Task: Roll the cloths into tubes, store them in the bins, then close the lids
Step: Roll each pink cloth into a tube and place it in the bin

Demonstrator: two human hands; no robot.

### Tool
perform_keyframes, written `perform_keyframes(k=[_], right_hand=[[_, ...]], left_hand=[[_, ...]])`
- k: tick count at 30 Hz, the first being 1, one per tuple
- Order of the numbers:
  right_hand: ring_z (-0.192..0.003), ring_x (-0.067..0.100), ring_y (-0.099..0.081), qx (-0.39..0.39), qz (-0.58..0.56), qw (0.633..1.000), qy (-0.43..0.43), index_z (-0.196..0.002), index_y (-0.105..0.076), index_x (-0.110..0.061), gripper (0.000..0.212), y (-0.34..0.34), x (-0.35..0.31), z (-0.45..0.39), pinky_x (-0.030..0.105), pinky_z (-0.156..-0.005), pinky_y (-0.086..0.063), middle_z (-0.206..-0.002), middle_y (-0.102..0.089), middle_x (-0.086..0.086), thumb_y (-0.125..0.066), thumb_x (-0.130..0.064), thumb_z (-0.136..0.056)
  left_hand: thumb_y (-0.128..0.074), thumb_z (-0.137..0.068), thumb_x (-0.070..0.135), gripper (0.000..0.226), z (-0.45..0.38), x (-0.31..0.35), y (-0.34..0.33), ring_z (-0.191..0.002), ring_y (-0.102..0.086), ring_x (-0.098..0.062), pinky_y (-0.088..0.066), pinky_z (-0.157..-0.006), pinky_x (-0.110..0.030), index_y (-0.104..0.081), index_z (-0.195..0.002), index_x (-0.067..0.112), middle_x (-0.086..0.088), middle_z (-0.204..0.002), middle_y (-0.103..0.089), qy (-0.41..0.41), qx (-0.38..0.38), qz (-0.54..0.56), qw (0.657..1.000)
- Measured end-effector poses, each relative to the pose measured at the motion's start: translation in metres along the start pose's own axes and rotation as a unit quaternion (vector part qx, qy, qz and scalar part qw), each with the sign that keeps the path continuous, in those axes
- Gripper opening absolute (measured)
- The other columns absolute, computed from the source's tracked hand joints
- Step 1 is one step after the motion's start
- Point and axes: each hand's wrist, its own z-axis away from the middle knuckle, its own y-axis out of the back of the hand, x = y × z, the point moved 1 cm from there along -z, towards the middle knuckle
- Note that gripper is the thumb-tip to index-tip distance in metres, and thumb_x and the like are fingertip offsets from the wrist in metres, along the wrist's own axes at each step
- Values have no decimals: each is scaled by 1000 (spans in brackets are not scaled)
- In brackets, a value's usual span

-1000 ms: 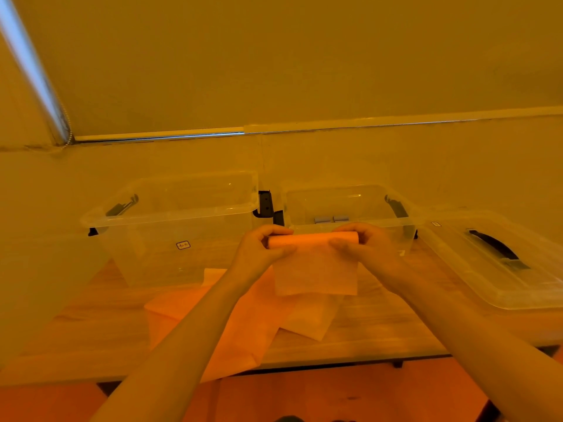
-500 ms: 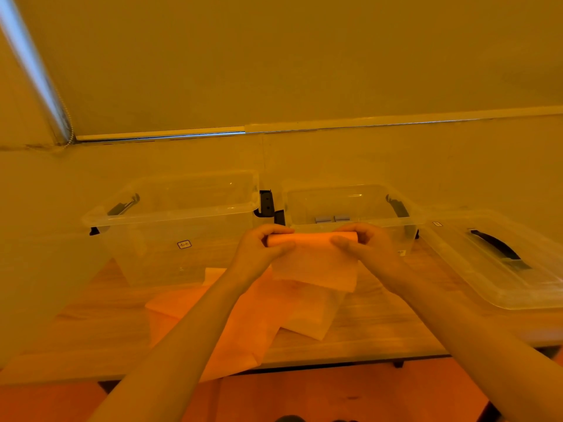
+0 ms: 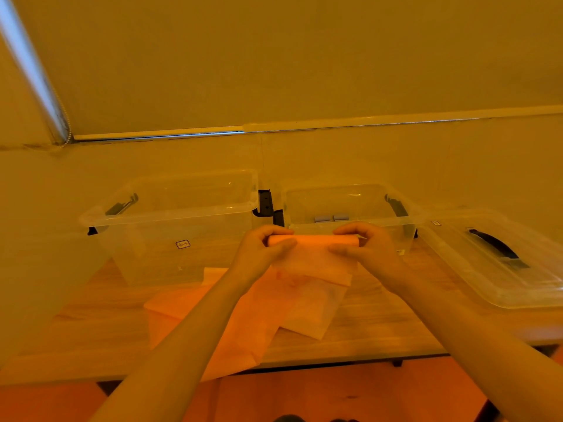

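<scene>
I hold a partly rolled orange cloth [image 3: 313,254] in the air above the table. My left hand [image 3: 264,249] grips the left end of the roll, my right hand [image 3: 364,246] grips the right end. A short loose flap hangs below the roll. More flat cloths [image 3: 243,318] lie on the wooden table under my forearms. Two clear open bins stand behind: a larger left bin [image 3: 170,214] and a smaller right bin [image 3: 350,208] with two small grey objects inside. A clear lid with a dark handle [image 3: 499,263] lies at the right.
The wooden table [image 3: 380,324] stands against a plain wall. Black latches [image 3: 266,204] sit between the two bins. The table's front edge runs just under my forearms, with floor below it.
The hanging flap of the cloth has grown shorter as the roll takes it up. My hands stay in about the same place.
</scene>
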Motion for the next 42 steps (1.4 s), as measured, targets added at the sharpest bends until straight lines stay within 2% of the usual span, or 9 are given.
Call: perform_keyframes(k=[6, 11, 15, 20, 23, 28, 32, 38, 42], right_hand=[[-88, 17, -64, 7, -10, 1000, 7, -92, -68, -20, 10, 2, -1, -2, 26, -68, -54, -96, -66, -1, -72, -22, -83], [-91, 15, -64, -8, -5, 1000, -5, -98, -66, -17, 26, 3, 2, -2, 26, -70, -56, -101, -65, 0, -78, -12, -76], [-84, 17, -67, -12, -27, 1000, -7, -95, -67, -14, 22, 2, 2, -2, 28, -66, -59, -96, -67, 2, -78, -16, -76], [-89, 16, -68, 6, -87, 995, -38, -100, -67, -13, 27, 3, 3, -3, 28, -73, -59, -100, -68, 3, -78, -15, -75], [-89, 17, -69, 15, -139, 989, -47, -96, -65, -17, 26, 4, 1, -3, 26, -72, -59, -100, -70, 4, -77, -9, -74], [-83, 18, -71, 30, -159, 986, -49, -99, -66, -8, 24, 2, 0, -4, 22, -65, -57, -96, -71, 9, -75, -7, -77], [-78, 15, -70, 26, -194, 980, -47, -97, -67, -9, 18, 1, 0, -4, 20, -65, -55, -92, -71, 8, -73, -6, -80], [-86, 10, -69, -5, -236, 971, -27, -97, -66, -21, 28, -3, -3, -5, 23, -73, -56, -90, -73, -4, -68, 2, -81], [-83, 13, -69, 31, -248, 968, -25, -98, -67, -18, 24, -10, -4, -8, 22, -70, -54, -91, -72, 2, -71, -1, -80]], left_hand=[[-73, -81, 16, 24, 0, 0, -1, -95, -59, -7, -55, -75, -23, -65, -95, 34, 12, -102, -62, 3, -27, 0, 1000], [-71, -84, 20, 17, -1, 0, 0, -94, -62, -10, -54, -77, -25, -67, -97, 29, 9, -101, -65, 2, -13, 2, 1000], [-74, -80, 14, 27, -1, -2, 0, -97, -60, -11, -56, -80, -27, -67, -102, 28, 6, -107, -64, -3, -20, -2, 1000], [-68, -85, 14, 18, 0, 3, -1, -83, -63, -9, -54, -63, -16, -65, -99, 25, 5, -99, -64, -4, -23, 10, 1000], [-66, -87, 16, 14, 0, 2, -1, -84, -65, -11, -54, -65, -17, -66, -97, 27, 1, -100, -67, 0, -20, 23, 1000], [-70, -83, 14, 29, 1, 1, -1, -97, -59, -5, -53, -80, -21, -63, -102, 35, 12, -105, -63, -26, -43, -18, 999], [-66, -88, 13, 27, 2, 2, -1, -91, -61, -6, -55, -69, -18, -64, -105, 34, 13, -103, -63, -33, -56, -4, 998], [-61, -92, 14, 27, 1, -1, 0, -91, -62, -4, -56, -71, -20, -62, -112, 32, 6, -110, -63, -36, -44, 2, 998], [-65, -87, 7, 38, 3, 0, 1, -90, -56, 8, -48, -72, -7, -58, -108, 38, 18, -104, -59, -50, -42, -17, 998]])
